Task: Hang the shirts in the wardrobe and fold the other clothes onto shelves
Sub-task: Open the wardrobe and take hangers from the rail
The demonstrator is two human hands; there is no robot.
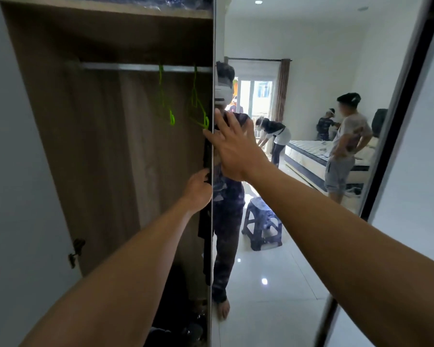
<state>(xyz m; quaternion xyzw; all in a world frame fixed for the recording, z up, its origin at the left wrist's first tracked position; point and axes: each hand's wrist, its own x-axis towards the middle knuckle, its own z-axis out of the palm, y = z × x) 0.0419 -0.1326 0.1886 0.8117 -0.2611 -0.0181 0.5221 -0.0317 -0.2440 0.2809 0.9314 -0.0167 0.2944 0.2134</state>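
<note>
Both bare forearms reach up from the bottom edge of the head view toward the wardrobe (98, 146). The left hand (198, 187) sits at the leading edge of the mirrored door (298, 271), its fingers curled round that edge with the tips hidden behind it. The right hand (232, 149) lies higher, flat against the mirror glass just beside the same edge, with fingers straight and spread.

Left of the door the wardrobe stands open. A metal rail (125, 67) runs across near its top, under a shelf (105, 7). Two green hangers (197, 106) hang bare on the rail's right part, one close to the door's edge, the other a little to its left. A dark garment (207, 234) hangs in a narrow strip just inside the door's edge, below the left hand; what kind it is cannot be told. More dark clothes (181, 309) lie heaped in the wardrobe's bottom right corner. A metal hinge (76, 249) sits on the left wall.

Reflected in the mirror are a tiled floor, a blue plastic stool (262, 224), a bed (308, 151) and several people.
</note>
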